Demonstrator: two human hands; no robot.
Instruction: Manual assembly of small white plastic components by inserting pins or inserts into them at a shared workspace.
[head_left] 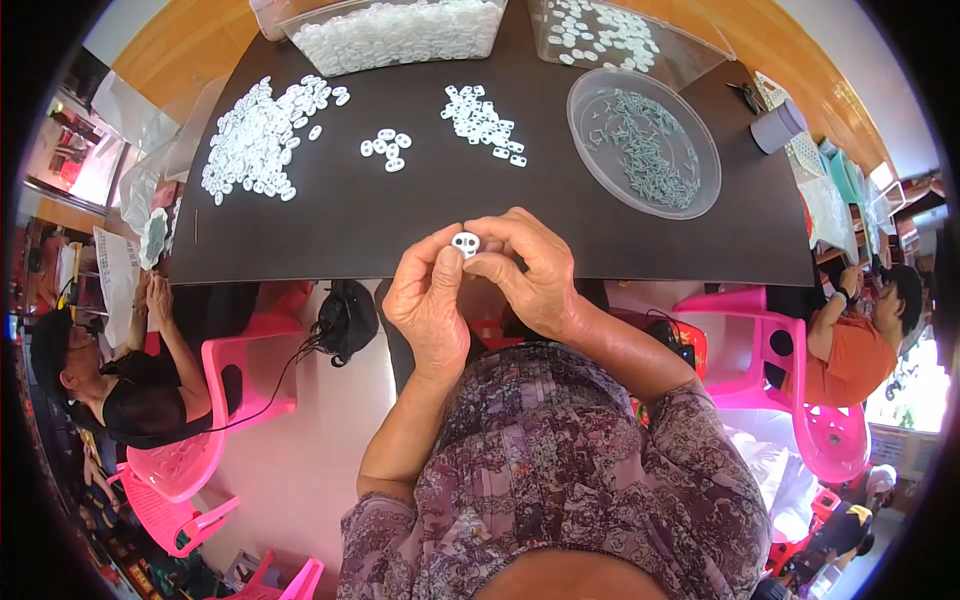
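Note:
Just over the table's near edge, my left hand [430, 305] and my right hand [537, 268] meet at a small white plastic piece with dark holes [466, 243]. Thumbs and fingertips of both hands pinch it, hiding part of its rim. Beyond my hands lies a small cluster of white oval pieces [393, 165]. A large heap of similar ovals [245, 150] spreads at the left, and a group of squarer white pieces [478, 118] lies near the middle. To the right, a round clear tray [580, 135] holds many small grey-green screw-like parts [655, 165].
Two clear bins, one full of white pieces [400, 35] and one partly filled [690, 62], stand at the back of the dark table [310, 235]. Dark-handled pliers [744, 97] and a greyish cup [778, 128] are at the right. People sit on both sides near pink chairs [250, 370].

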